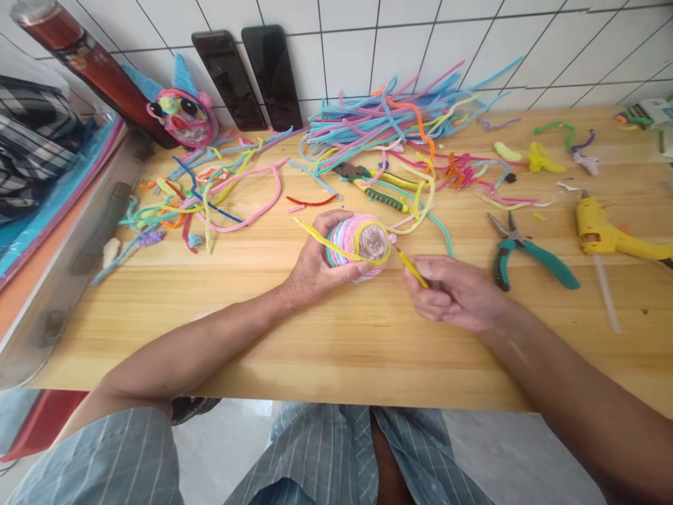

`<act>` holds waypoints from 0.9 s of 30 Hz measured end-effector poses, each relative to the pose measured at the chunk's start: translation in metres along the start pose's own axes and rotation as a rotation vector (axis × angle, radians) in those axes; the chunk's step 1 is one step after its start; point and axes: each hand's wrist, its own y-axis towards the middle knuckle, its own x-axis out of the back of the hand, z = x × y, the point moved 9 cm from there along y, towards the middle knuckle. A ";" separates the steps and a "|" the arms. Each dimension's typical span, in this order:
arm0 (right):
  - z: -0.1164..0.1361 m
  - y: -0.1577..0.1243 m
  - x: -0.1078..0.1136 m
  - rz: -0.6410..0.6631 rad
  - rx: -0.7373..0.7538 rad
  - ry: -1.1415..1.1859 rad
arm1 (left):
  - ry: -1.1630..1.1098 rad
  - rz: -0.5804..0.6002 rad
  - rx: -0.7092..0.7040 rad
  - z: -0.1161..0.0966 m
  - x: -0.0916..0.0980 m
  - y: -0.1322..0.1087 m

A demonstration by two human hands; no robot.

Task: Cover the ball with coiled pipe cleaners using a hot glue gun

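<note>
The left hand [310,270] is curled around a striped ball [341,235] over the middle of the table [315,351], thumb and fingers parted by its width, a yellow strand [317,235] running across it. The right hand [455,291] pinches a yellow stick [413,270] firmly, its thin tip just beside the ball, whether touching I cannot tell. Farther right lie green-handled pliers [547,262] and a glue gun [594,226]

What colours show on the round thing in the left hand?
The round thing shows pink, purple, teal and yellow, seen best in the head view.
</note>
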 end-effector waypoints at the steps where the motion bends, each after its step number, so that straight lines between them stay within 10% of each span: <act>1: 0.003 -0.002 0.001 0.015 0.000 0.001 | 0.002 0.005 0.004 0.000 0.000 0.000; 5: 0.031 -0.016 0.030 -0.162 0.117 -0.140 | 0.012 0.008 0.034 0.003 0.001 0.002; 13: 0.107 -0.103 0.126 -1.066 0.453 -1.101 | -0.045 -0.015 0.065 0.002 0.001 0.004; 20: 0.056 -0.079 0.146 -1.059 0.088 -1.451 | -0.057 -0.014 0.063 0.003 0.001 0.004; 27: 0.045 -0.069 0.133 -1.058 0.042 -1.627 | -0.075 -0.020 0.035 0.009 0.000 0.001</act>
